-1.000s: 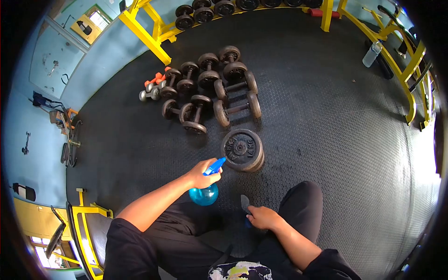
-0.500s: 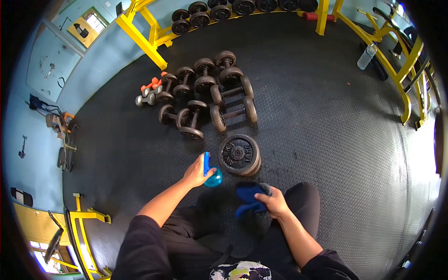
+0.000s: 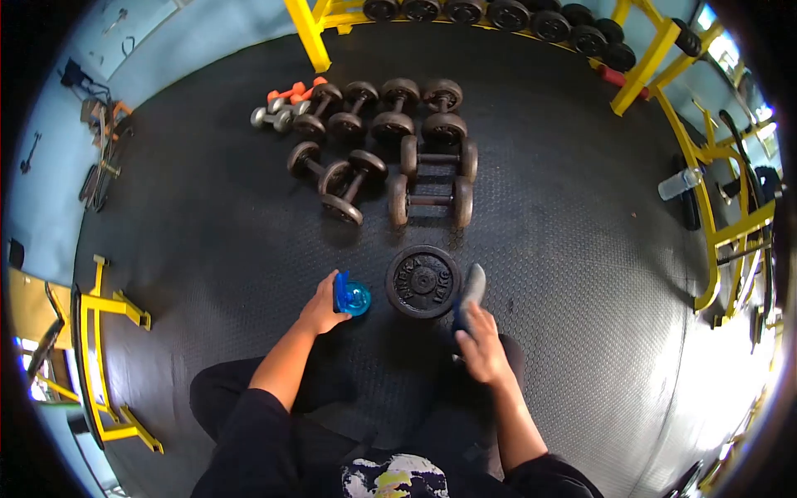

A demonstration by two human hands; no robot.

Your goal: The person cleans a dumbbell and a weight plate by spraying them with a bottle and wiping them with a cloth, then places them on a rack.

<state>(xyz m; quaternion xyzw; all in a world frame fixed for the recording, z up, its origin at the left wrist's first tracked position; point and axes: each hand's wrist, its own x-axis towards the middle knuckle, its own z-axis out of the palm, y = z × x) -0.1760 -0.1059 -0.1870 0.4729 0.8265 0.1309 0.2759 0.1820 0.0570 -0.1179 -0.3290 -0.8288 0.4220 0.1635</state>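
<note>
My left hand (image 3: 322, 309) is wrapped round a blue spray bottle (image 3: 355, 299) with a clear blue body, left of the weight plates. My right hand (image 3: 483, 350) grips a blue and grey cloth (image 3: 473, 286), its grey part raised beside the plates' right edge. Between my hands lies a round black weight plate (image 3: 423, 282) with raised lettering, flat on the floor. Neither hand visibly touches it.
Several brown dumbbells (image 3: 432, 158) lie beyond the plate, with small grey (image 3: 274, 118) and orange ones (image 3: 286, 92) at their left. A yellow rack (image 3: 309, 37) holds more dumbbells at the back. A water bottle (image 3: 680, 184) is at the right.
My left hand has moved left with the spray bottle, away from the plate. The cloth in my right hand has been raised and turned on edge. The camera view has shifted.
</note>
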